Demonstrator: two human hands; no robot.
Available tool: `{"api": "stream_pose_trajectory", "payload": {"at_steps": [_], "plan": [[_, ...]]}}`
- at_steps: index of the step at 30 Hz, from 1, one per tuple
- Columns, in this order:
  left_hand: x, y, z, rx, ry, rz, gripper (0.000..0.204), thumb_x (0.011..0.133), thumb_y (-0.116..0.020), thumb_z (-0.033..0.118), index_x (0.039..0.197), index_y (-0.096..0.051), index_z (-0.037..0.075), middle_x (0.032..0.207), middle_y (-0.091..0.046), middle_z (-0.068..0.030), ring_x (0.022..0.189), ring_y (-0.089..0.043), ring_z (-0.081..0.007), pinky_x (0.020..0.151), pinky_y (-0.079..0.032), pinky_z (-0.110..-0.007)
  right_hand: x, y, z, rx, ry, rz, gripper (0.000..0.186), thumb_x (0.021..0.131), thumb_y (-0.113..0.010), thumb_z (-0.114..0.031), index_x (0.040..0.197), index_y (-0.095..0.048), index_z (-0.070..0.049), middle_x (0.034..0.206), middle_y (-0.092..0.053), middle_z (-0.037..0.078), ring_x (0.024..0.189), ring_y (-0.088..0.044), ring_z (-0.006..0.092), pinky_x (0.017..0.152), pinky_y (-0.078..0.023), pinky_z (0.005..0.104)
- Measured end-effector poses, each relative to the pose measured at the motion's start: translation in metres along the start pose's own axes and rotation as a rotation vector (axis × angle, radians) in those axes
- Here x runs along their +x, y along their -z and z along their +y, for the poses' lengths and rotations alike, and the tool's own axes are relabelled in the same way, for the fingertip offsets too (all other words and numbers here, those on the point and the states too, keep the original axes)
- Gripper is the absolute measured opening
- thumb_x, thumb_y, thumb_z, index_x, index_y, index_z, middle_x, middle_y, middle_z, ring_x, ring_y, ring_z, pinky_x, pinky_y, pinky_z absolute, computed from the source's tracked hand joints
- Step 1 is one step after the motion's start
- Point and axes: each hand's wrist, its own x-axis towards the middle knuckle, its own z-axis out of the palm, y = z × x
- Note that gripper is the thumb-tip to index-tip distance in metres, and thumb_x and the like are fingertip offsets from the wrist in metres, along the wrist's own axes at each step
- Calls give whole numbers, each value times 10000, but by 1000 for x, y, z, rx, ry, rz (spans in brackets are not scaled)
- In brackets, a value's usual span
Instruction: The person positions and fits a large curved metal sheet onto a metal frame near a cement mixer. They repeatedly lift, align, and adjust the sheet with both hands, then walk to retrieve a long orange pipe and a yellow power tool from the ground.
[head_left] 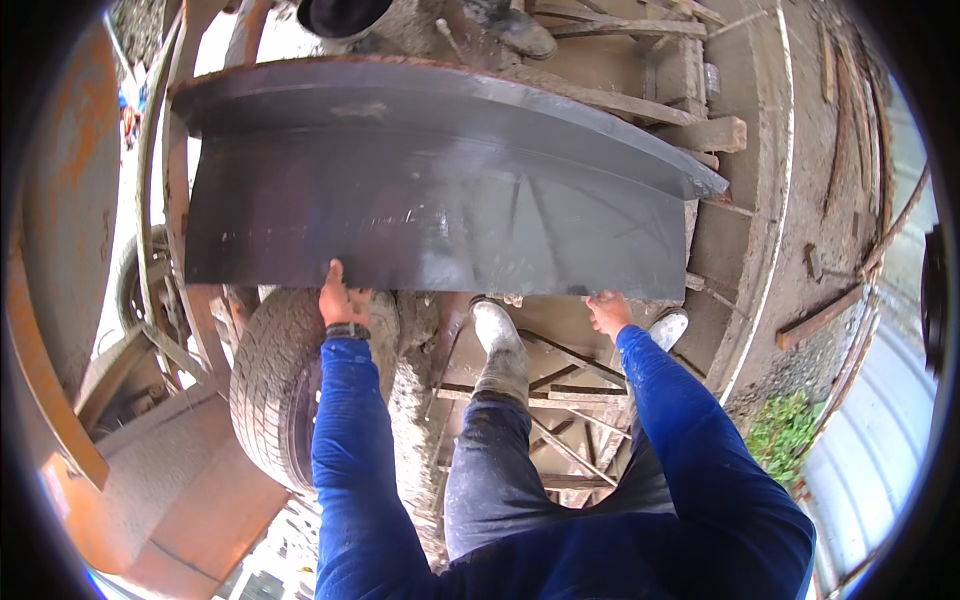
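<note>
A long, dark grey panel point(430, 210), seemingly sheet metal, spans the view in front of me, with a bent lip along its far side. My left hand point(343, 300) grips its near edge left of centre, thumb lying on the top face and the other fingers mostly out of sight beneath. Farther right, my right hand point(607, 313) is closed on the same edge near the right corner, its fingers partly hidden. Both arms reach forward in blue sleeves. The panel hides much of what lies below it.
A muddy tyre point(275, 390) stands beside my left forearm. My muddy boots point(497, 335) are among wooden framing point(570, 395) over wet ground. Orange-brown metal point(200, 490) fills the left. Another person's dark boot point(525, 35) shows beyond the panel, near a black round object point(345, 15).
</note>
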Motion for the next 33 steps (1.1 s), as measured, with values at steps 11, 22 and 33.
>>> {"api": "stream_pose_trajectory", "payload": {"at_steps": [11,22,33], "plan": [[-33,-45,1,430,-529,217,301,966,-724,280,875,-650,2,722,-631,-28,578,-606,-149,488,-508,-336,-139,-47,-234,-664,1184,68,774,774,-856,-309,1439,-534,-77,1489,-479,150,1337,-477,371,1120,-428,461],[-57,-17,-9,-59,-309,-247,359,1029,-648,303,1206,-638,-10,1158,-690,-117,961,-632,-146,867,-517,-344,-132,-100,-302,-706,1536,159,708,691,-734,6,1383,-601,-60,1402,-613,155,1216,-595,387,1054,-485,466],[68,-41,-73,17,-332,50,665,847,-800,220,1392,-539,-59,1339,-652,-224,1229,-637,-323,1058,-478,-392,-133,-107,-307,-767,1505,65,676,745,-704,39,1407,-587,-23,1413,-613,188,1238,-602,397,1066,-468,473]]}}
